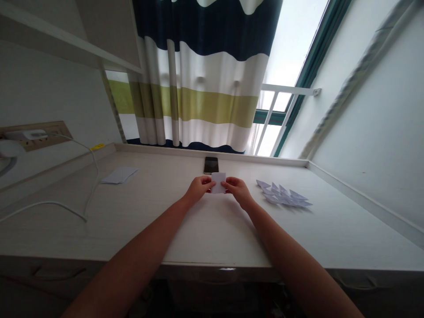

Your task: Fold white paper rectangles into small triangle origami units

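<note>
A small white piece of folded paper [218,182] is held up just above the desk between my two hands. My left hand [199,187] pinches its left edge, thumb on the near face. On the opposite edge, my right hand [237,190] grips it the same way. The fingers behind the paper are partly hidden. Right behind it lies a dark phone [211,164], flat on the desk. To the right of my right hand sits a cluster of several folded white paper boats [284,194].
The pale desk [159,221] has a raised rim along its back. A stack of white paper sheets [119,175] rests at the left. A white cable [96,176] runs from the wall socket [59,132] across the desk's left side. Behind hangs a striped curtain [212,106].
</note>
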`<action>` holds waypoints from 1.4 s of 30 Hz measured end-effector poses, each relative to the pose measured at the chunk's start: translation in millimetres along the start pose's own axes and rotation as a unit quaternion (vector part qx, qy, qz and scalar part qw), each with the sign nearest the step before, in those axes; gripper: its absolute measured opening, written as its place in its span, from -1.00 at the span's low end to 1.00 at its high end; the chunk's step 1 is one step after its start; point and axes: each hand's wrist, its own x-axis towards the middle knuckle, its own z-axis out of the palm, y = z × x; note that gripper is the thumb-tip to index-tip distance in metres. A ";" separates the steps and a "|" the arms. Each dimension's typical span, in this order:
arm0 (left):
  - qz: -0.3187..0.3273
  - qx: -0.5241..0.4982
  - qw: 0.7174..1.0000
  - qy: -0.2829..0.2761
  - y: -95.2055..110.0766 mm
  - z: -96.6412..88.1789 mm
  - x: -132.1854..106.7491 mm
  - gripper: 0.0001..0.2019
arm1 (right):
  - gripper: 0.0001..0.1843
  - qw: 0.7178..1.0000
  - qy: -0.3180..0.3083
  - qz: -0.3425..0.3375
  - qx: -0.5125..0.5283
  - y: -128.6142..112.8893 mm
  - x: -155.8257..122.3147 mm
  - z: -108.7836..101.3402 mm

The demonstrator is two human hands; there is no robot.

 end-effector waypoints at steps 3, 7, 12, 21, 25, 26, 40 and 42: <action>-0.014 -0.012 1.000 -0.011 -0.5 0.4 0.3 -0.79 | -0.80 1.000 0.006 0.001 0.002 0.5 0.5 -0.1; -0.023 0.003 1.000 -0.016 -2.1 0.2 1.6 -0.77 | -0.77 1.000 0.013 0.010 -0.009 0.3 0.8 -0.1; -0.003 0.034 0.999 -0.005 -1.6 -1.1 1.8 -0.79 | -0.76 1.000 0.003 0.017 0.004 1.4 1.9 -2.3; 0.036 0.086 0.996 0.016 -6.6 -4.1 4.4 -0.80 | -0.79 1.000 0.022 0.021 -0.004 2.6 2.7 -5.3; 0.037 0.094 0.995 0.018 -8.1 -4.6 5.0 -0.79 | -0.81 0.999 0.026 0.023 -0.004 3.0 3.5 -4.8; 0.037 0.093 0.995 0.018 -8.0 -4.6 4.9 -0.79 | -0.81 0.999 0.026 0.023 -0.001 3.1 3.5 -4.9; 0.045 0.102 0.993 0.035 -4.0 -5.2 3.7 -0.80 | -0.83 0.999 0.020 0.048 0.013 2.8 2.1 -2.2; 0.045 0.104 0.993 0.037 -3.9 -5.4 3.7 -0.80 | -0.83 0.998 0.012 0.056 0.016 2.7 1.5 -2.7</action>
